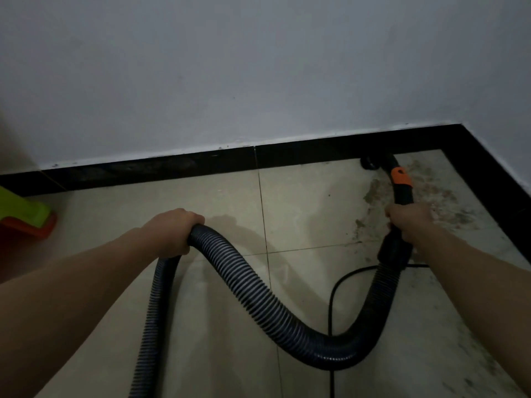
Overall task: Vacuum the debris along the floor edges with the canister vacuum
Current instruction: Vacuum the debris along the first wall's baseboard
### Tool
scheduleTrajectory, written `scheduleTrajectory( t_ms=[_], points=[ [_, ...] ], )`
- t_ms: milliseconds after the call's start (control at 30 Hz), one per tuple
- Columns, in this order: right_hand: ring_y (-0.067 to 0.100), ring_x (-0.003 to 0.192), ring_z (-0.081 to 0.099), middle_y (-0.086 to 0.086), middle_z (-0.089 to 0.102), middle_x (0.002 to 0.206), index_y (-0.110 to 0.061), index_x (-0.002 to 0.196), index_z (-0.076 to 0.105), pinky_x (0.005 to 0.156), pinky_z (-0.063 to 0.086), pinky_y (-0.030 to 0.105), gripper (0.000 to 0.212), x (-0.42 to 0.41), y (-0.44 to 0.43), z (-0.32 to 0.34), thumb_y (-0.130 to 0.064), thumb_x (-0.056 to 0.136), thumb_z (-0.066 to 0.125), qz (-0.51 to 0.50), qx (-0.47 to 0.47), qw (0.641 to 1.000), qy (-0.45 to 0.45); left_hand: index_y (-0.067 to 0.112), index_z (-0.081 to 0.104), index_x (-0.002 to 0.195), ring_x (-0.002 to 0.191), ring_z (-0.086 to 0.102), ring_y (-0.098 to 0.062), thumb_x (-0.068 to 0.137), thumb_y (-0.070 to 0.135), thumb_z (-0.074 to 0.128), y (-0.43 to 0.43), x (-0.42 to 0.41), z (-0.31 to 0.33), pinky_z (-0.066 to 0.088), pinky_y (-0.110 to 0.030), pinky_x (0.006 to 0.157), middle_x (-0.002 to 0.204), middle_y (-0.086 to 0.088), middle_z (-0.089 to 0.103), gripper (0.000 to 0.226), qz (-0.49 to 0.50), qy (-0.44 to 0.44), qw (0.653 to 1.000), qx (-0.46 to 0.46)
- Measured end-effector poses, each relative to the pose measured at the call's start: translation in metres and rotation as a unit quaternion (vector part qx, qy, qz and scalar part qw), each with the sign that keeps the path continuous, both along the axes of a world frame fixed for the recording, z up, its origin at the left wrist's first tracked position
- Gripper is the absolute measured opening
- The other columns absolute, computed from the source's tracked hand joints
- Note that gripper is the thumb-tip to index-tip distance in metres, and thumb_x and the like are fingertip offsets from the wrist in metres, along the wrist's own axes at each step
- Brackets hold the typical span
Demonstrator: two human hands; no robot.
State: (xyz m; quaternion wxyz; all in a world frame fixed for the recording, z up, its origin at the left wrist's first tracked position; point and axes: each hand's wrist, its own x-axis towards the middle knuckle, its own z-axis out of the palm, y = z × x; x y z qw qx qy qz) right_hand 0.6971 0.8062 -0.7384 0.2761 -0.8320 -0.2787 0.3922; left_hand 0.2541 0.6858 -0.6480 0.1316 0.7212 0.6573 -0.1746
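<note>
Fingers of the right hand (409, 219) wrap the wand (402, 196) just below its orange collar (400, 176). Those of the left hand (175, 232) curl over the hose (258, 291), lifting a loop off the floor (301, 202). The nozzle (370, 163) sits at the black skirting (201, 165) near the corner, with debris (439, 191) spread just beside it. It is best to hold the nozzle low against the skirting and draw it slowly through the grit, the left hand feeding slack so the hose neither tugs nor snags the cord (333, 297).
</note>
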Motion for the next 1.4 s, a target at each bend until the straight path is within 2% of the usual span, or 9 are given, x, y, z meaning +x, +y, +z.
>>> scheduleTrajectory(
  t_ms=[167, 400, 533, 600, 733, 967, 1100, 1233, 1400],
  points=[
    [0.033, 0.072, 0.063, 0.016, 0.061, 0.083, -0.003, 0.104, 0.056, 0.069, 0.058, 0.043, 0.03, -0.041, -0.018, -0.007, -0.013, 0.079, 0.069, 0.026, 0.032, 0.999, -0.006, 0.032, 0.052, 0.092, 0.096, 0.056, -0.015, 0.077, 0.014, 0.069, 0.003, 0.0, -0.006, 0.047, -0.03, 0.082, 0.098, 0.004, 0.062, 0.029, -0.022, 0.009, 1.0, -0.017],
    [0.033, 0.077, 0.066, 0.013, 0.062, 0.085, -0.006, 0.107, 0.057, 0.06, 0.049, 0.032, 0.031, -0.106, -0.048, -0.01, -0.02, 0.082, 0.068, 0.152, 0.06, 0.986, -0.044, 0.027, 0.058, 0.101, 0.098, 0.057, -0.016, 0.08, 0.013, 0.068, -0.008, -0.013, -0.003, 0.048, -0.032, 0.086, 0.101, 0.002, 0.062, 0.027, -0.023, 0.001, 0.999, -0.026],
    [0.028, 0.078, 0.064, 0.008, 0.063, 0.089, -0.016, 0.104, 0.053, 0.065, 0.049, 0.032, 0.03, -0.145, -0.051, -0.002, -0.027, 0.08, 0.068, 0.307, 0.046, 0.944, -0.11, 0.026, 0.059, 0.101, 0.097, 0.057, -0.016, 0.081, 0.013, 0.066, -0.017, -0.019, -0.006, 0.049, -0.032, 0.086, 0.101, 0.001, 0.063, 0.025, -0.021, 0.001, 0.999, -0.031],
    [0.025, 0.076, 0.062, 0.005, 0.061, 0.086, -0.018, 0.105, 0.053, 0.065, 0.049, 0.032, 0.031, -0.149, -0.045, 0.005, -0.028, 0.08, 0.069, 0.34, 0.045, 0.929, -0.14, 0.026, 0.059, 0.101, 0.096, 0.057, -0.016, 0.08, 0.013, 0.066, -0.018, -0.017, -0.008, 0.049, -0.032, 0.085, 0.1, 0.001, 0.063, 0.026, -0.024, -0.007, 0.999, -0.032],
    [0.027, 0.076, 0.064, 0.008, 0.063, 0.086, -0.016, 0.108, 0.056, 0.067, 0.053, 0.036, 0.035, -0.106, -0.035, 0.021, -0.028, 0.078, 0.071, 0.306, 0.024, 0.928, -0.211, 0.024, 0.059, 0.099, 0.093, 0.058, -0.018, 0.075, 0.009, 0.067, -0.014, -0.01, -0.015, 0.049, -0.031, 0.079, 0.097, -0.001, 0.063, 0.029, -0.029, -0.026, 0.999, -0.032],
    [0.024, 0.06, 0.064, 0.011, 0.065, 0.077, -0.01, 0.103, 0.057, 0.048, 0.046, 0.027, 0.031, -0.017, -0.038, 0.059, -0.021, 0.078, 0.071, 0.246, -0.058, 0.93, -0.266, 0.026, 0.055, 0.091, 0.091, 0.059, -0.019, 0.073, 0.006, 0.066, 0.013, 0.022, -0.029, 0.049, -0.03, 0.076, 0.095, -0.001, 0.062, 0.029, -0.057, -0.078, 0.994, -0.047],
    [0.024, 0.061, 0.062, 0.011, 0.064, 0.076, -0.008, 0.099, 0.059, 0.048, 0.042, 0.025, 0.03, -0.004, -0.059, 0.076, -0.02, 0.076, 0.073, 0.263, -0.088, 0.924, -0.263, 0.021, 0.057, 0.091, 0.09, 0.06, -0.021, 0.075, 0.002, 0.063, 0.017, 0.046, -0.031, 0.045, -0.029, 0.072, 0.098, -0.006, 0.064, 0.026, -0.057, -0.115, 0.99, -0.057],
    [0.023, 0.052, 0.06, 0.011, 0.063, 0.069, -0.009, 0.094, 0.06, 0.044, 0.041, 0.023, 0.024, 0.003, -0.091, 0.079, -0.019, 0.076, 0.071, 0.274, -0.1, 0.927, -0.236, 0.016, 0.059, 0.097, 0.093, 0.058, -0.022, 0.077, 0.0, 0.059, -0.001, 0.067, -0.037, 0.041, -0.027, 0.071, 0.1, -0.008, 0.063, 0.026, -0.063, -0.144, 0.985, -0.072],
    [0.019, 0.043, 0.063, 0.01, 0.067, 0.067, -0.012, 0.097, 0.061, 0.041, 0.044, 0.023, 0.027, 0.018, -0.131, 0.065, -0.028, 0.079, 0.072, 0.268, -0.076, 0.938, -0.205, 0.016, 0.059, 0.105, 0.094, 0.058, -0.021, 0.081, 0.002, 0.058, -0.02, 0.082, -0.026, 0.043, -0.028, 0.071, 0.1, -0.006, 0.06, 0.028, -0.101, -0.121, 0.985, -0.069]
  ],
)
